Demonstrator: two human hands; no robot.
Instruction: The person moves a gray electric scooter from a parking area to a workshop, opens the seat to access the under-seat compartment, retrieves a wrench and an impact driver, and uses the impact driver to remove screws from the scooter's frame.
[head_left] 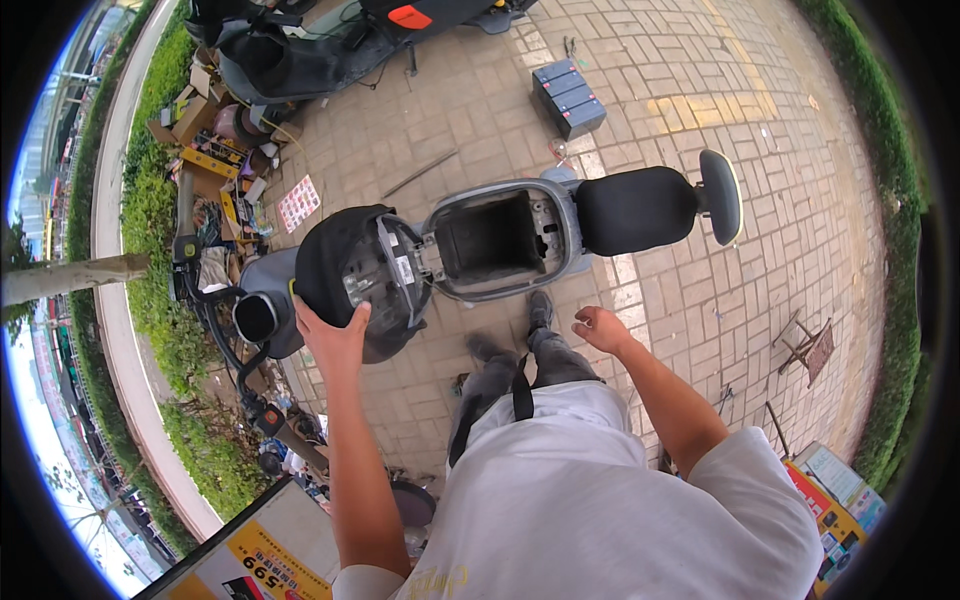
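An electric scooter stands crosswise before me, its front to the left. Its black seat is tipped up on a hinge toward the handlebar, showing the underside. My left hand grips the seat's near edge, thumb on the underside and fingers behind. Behind the hinge gapes the grey-rimmed storage compartment, dark inside. Over the paving to the right, near the scooter's side, hangs my right hand, fingers curled; whether anything is in them is hidden. The rear black cushion and backrest lie at the right.
A dark battery pack sits on the paving beyond the scooter. Another scooter stands at the far left, near a heap of cardboard boxes. A metal rod and a printed sheet lie between. A small folding stool stands at right.
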